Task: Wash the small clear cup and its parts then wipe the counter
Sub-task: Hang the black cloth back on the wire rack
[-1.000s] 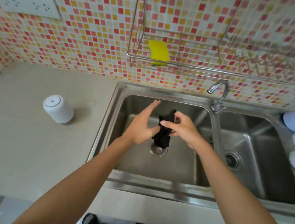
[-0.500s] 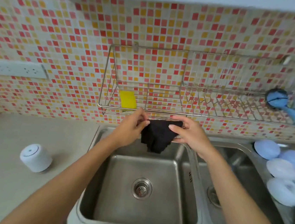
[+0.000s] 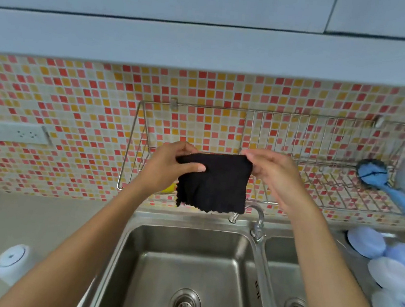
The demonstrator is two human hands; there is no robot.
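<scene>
A black cloth [image 3: 214,182] hangs spread out flat between both hands, in front of the wire wall rack [image 3: 321,167] and above the faucet [image 3: 257,217]. My left hand [image 3: 170,164] pinches its upper left corner. My right hand [image 3: 272,171] pinches its upper right corner. The cloth's lower edge hangs free over the back rim of the left sink basin [image 3: 183,264]. The beige counter [image 3: 37,223] lies to the left of the sink. No clear cup shows in view.
A white cylindrical container [image 3: 11,261] lies on the counter at the left. A yellow sponge [image 3: 171,187] peeks out behind my left wrist. A blue dish brush [image 3: 393,192] rests on the rack's right end. Pale blue and white bowls [image 3: 390,270] sit by the right basin [image 3: 294,290].
Both hands lifted the cloth from low in the left basin to the rack's height and pulled it from a bunched wad into a flat sheet. The view tilted upward.
</scene>
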